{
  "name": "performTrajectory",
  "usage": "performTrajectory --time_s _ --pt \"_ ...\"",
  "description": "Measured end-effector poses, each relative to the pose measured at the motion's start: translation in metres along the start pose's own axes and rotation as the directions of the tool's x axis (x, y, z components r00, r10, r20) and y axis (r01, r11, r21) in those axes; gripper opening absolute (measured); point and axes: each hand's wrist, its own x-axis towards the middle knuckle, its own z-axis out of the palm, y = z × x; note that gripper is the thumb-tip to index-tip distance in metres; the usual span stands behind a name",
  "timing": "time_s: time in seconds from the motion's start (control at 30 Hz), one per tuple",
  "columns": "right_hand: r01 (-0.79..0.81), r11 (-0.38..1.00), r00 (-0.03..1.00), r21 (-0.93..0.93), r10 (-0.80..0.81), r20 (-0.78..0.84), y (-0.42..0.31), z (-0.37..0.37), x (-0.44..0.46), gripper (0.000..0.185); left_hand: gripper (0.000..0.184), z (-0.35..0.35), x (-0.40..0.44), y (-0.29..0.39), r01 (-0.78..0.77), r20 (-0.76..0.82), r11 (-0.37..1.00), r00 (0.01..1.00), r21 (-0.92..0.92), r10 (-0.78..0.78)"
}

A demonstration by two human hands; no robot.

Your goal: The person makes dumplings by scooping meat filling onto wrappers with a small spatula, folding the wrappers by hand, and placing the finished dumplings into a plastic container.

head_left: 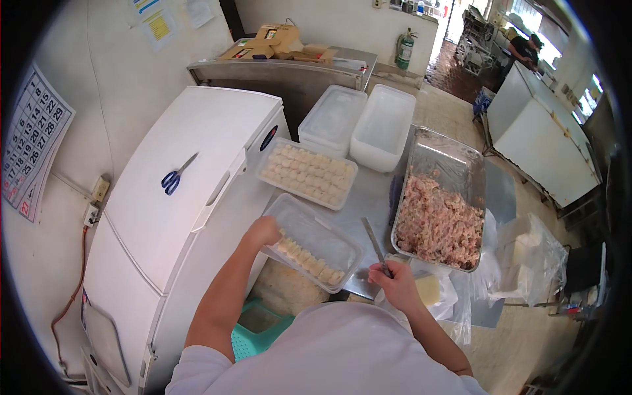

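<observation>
My left hand [265,230] reaches over the left rim of a clear plastic tray [316,227], its fingers curled down at the end of a row of pale dumplings [309,258]. What those fingertips hold is hidden. In my right hand [395,282] is a narrow flat metal spatula [373,240], its blade pointing up and away from me. Right of the spatula, a deep steel pan [451,146] holds a mass of pink minced meat filling [438,220]. Beyond the first tray lies a second tray [266,176] with several rows of dumplings [309,172].
Two white plastic tubs [332,112] [385,122] stand at the back. A white freezer [171,131] with blue scissors [172,181] on top flanks the left. Plastic bags [526,253] and a yellowish block [428,289] sit at right. A person [525,52] stands far off.
</observation>
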Motion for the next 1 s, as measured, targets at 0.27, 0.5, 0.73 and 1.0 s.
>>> performTrajectory --time_s 0.27,0.5,0.73,1.0 --pt "-0.008 0.998 0.998 0.063 0.012 -0.066 0.007 -0.011 -0.003 0.015 0.036 -0.003 0.004 -0.002 -0.057 -0.063 0.996 0.996 0.064 0.061" --pt "-0.024 0.999 0.997 0.022 0.025 -0.076 0.002 -0.029 -0.011 0.015 0.04 -0.007 0.002 -0.003 0.01 0.016 0.994 1.0 0.111 -0.011" --pt "0.016 1.0 0.984 0.015 -0.013 -0.177 0.014 -0.068 -0.018 0.012 0.035 -0.008 -0.017 0.006 0.03 -0.121 0.993 0.993 0.115 -0.016" --pt "0.05 0.997 0.928 0.064 -0.023 -0.372 0.041 -0.157 -0.049 0.015 0.017 0.051 -0.133 0.268 -0.584 -0.26 0.68 0.81 -0.443 0.526"
